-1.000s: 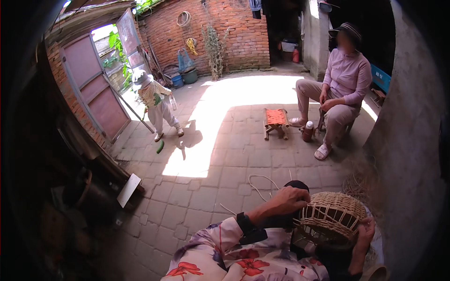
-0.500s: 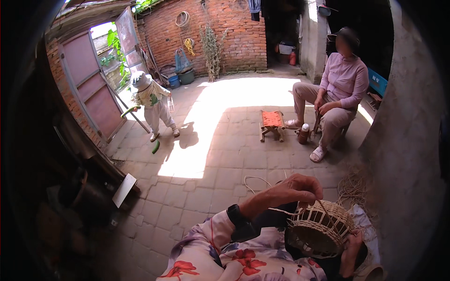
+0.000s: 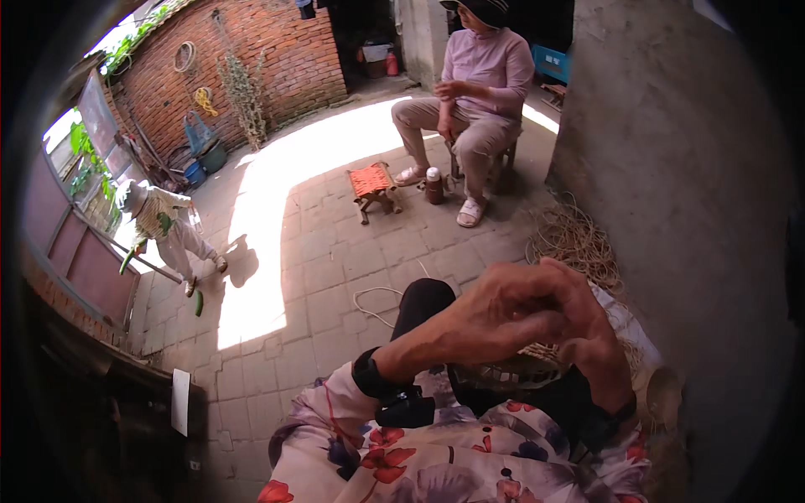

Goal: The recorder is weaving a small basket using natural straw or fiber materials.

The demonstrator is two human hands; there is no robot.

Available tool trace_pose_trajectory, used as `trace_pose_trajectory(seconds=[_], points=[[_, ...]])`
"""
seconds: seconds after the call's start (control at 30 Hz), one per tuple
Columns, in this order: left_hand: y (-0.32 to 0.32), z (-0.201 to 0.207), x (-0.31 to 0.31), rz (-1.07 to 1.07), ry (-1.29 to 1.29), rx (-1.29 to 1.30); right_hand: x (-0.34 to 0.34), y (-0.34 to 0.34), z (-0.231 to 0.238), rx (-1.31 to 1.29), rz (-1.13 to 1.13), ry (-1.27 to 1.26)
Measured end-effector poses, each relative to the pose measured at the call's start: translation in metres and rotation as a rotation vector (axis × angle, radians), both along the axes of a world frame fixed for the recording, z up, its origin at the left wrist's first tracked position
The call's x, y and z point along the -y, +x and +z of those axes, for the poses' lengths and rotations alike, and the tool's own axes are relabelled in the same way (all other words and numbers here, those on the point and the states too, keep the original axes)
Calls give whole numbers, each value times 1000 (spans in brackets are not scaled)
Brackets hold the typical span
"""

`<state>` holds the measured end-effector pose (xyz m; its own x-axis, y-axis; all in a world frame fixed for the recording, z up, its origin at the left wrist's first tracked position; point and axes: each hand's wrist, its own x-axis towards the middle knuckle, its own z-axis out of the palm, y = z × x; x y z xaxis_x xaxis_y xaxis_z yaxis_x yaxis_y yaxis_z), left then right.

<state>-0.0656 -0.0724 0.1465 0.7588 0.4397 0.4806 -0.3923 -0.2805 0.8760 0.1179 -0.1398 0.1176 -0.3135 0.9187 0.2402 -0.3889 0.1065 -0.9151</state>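
In the paved courtyard [image 3: 327, 264], the woven basket [image 3: 542, 353] sits partly hidden beneath curled fingers [image 3: 537, 326], their hold unclear.

coarse woven-fibre basket [image 3: 543, 352] near, rough fibre cord heap [image 3: 577, 243] right, smooth cloth garment [image 3: 423, 469] near, rough brick wall [image 3: 289, 63] far, matt cement wall [image 3: 671, 168] right

Woven basket [image 3: 545, 353], pale tan; low over lap [image 3: 553, 402]; mostly hidden; exact tilt unclear

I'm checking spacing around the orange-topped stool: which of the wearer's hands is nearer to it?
Left. The left hand is below and right of the stool in the view; the right hand lies farther right.
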Motion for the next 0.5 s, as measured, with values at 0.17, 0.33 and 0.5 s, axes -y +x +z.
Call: trace_pose_trajectory(seconds=[0.17, 0.33, 0.5], points=[[22, -9, -8, 31, -220, 40, 27, 25, -19, 45, -273, -35], [36, -37, -2, 44, -346, 9, 44, 41, -32, 638, -733, 310], [47, -107, -14, 318, 127, -351, 45, 60, -80, 902, -841, 108]])
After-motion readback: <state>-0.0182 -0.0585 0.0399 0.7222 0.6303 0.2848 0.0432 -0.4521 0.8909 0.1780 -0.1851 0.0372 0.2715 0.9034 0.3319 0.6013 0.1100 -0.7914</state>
